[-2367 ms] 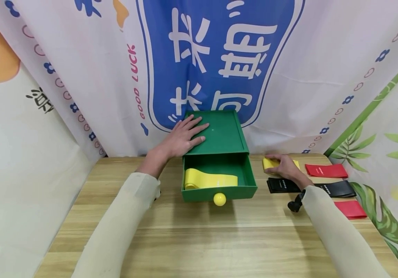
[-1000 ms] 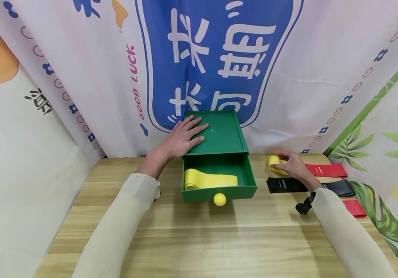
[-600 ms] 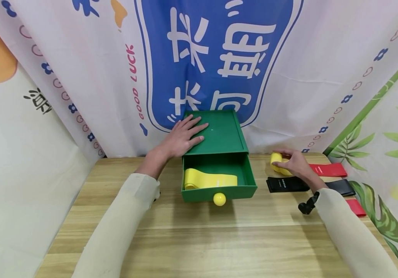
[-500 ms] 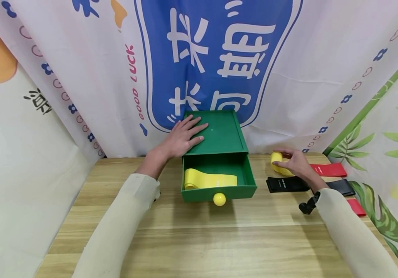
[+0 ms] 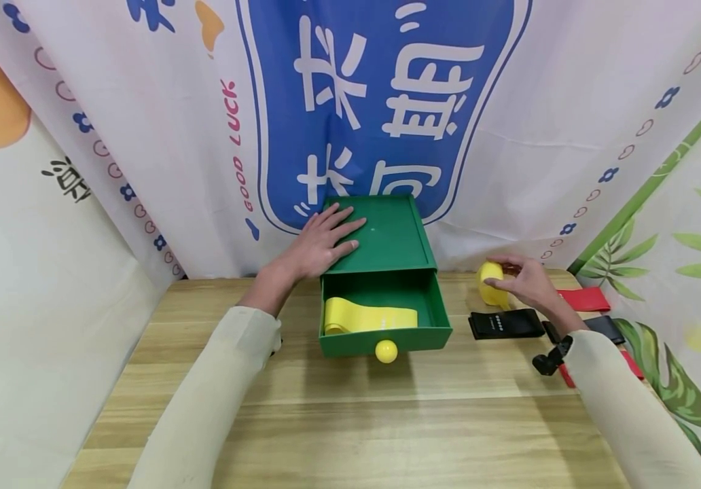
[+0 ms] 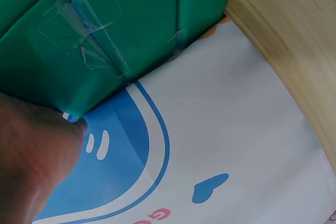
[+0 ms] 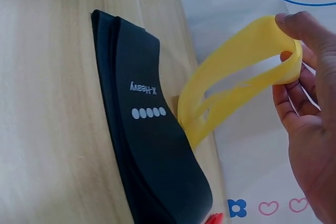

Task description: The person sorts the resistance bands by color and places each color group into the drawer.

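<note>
My left hand (image 5: pixel 316 250) lies with spread fingers on top of a green box (image 5: pixel 396 234). The box's drawer (image 5: pixel 350 345), with a yellow ball knob (image 5: pixel 386 351), is pulled out. A folded yellow resistance band (image 5: pixel 381 317) lies inside it. Over at the right, my right hand (image 5: pixel 530 282) pinches a second yellow band (image 7: pixel 236 51) between thumb and fingers at one end. Its loop hangs partly spread, the lower end close to a folded black band (image 7: pixel 152 77) marked X-Heavy. In the left wrist view, the left hand (image 6: pixel 37 161) shows beside the box's taped side.
A red band (image 5: pixel 587 299), another black band (image 5: pixel 606 329) and a further red band (image 5: pixel 632 365) lie at the right, partly behind the right arm. The wooden table (image 5: pixel 350 435) ends at a printed curtain (image 5: pixel 191 136) right behind the box.
The right hand has gripped the yellow band that lay flat and raised one end, shifting slightly right and back. Its shape went from flat to a standing loop. The left hand stays put.
</note>
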A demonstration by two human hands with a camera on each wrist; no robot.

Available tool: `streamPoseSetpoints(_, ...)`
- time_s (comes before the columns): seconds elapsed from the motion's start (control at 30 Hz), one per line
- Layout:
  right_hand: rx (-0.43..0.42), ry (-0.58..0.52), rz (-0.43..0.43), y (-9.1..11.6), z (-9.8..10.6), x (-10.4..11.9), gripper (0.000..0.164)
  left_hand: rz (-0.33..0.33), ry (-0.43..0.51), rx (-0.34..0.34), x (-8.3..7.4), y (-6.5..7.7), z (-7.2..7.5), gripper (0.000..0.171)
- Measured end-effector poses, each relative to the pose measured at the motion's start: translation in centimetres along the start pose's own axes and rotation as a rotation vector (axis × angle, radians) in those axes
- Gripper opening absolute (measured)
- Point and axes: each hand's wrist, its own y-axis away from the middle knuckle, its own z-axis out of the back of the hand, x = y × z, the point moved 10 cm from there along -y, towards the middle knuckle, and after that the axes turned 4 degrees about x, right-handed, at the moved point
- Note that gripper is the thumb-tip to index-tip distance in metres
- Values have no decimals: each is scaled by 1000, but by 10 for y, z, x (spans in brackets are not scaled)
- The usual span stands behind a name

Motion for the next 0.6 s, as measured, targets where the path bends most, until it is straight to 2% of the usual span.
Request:
streamPoseSetpoints(0.3, -28, 6, 100, -1, 8, 17, 49, -2, -1, 0, -1, 1, 1, 60)
streamPoseSetpoints(0.6, -11, -4, 103, 0, 10, 37, 48, -1, 4, -7, 0, 1, 1, 59)
